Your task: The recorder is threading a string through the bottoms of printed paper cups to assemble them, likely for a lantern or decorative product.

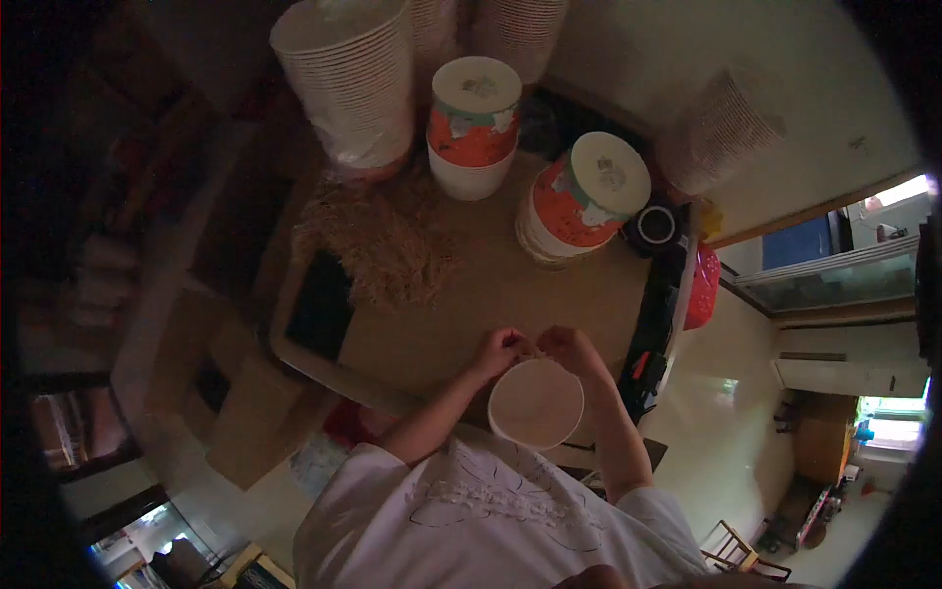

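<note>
Nearest the lens: white paper bowl, mouth facing up toward the camera, axis upright, against the table's near edge. Left hand and right hand met at the bowl's far rim, fingertips pinched together on something small (too small to tell). Beyond the bowl: bare tabletop, then straw heap, two lidded orange bowl stacks, wrapped white bowl stack. Right of the bowl: black strip along the table edge.
</note>
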`<move>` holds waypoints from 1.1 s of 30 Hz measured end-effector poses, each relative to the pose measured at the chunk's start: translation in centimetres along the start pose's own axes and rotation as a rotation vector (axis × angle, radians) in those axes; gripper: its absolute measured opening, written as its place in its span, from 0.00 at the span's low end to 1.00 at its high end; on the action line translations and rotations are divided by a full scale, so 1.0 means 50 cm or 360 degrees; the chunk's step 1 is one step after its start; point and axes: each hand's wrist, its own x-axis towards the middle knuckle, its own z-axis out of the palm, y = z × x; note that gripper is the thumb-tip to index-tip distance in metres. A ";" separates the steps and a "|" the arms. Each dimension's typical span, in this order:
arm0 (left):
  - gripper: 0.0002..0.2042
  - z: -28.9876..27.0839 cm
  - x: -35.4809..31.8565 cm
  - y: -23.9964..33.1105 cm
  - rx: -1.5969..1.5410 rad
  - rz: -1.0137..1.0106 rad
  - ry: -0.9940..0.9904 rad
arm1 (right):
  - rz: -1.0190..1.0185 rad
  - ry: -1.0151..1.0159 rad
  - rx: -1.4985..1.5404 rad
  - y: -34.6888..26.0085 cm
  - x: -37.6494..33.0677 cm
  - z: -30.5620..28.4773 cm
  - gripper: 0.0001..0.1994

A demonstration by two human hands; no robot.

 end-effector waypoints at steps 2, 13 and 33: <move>0.05 0.001 0.005 -0.004 -0.0040 0.0011 -0.0030 | -0.0025 -0.0050 0.0087 0.018 0.015 0.002 0.04; 0.04 -0.001 0.024 -0.034 0.0028 -0.0040 0.0014 | 0.0302 -0.0138 0.0161 -0.007 0.024 0.008 0.10; 0.09 -0.003 0.001 0.040 -0.0144 -0.0382 -0.0118 | 0.0109 -0.0115 0.0473 -0.008 0.012 0.000 0.04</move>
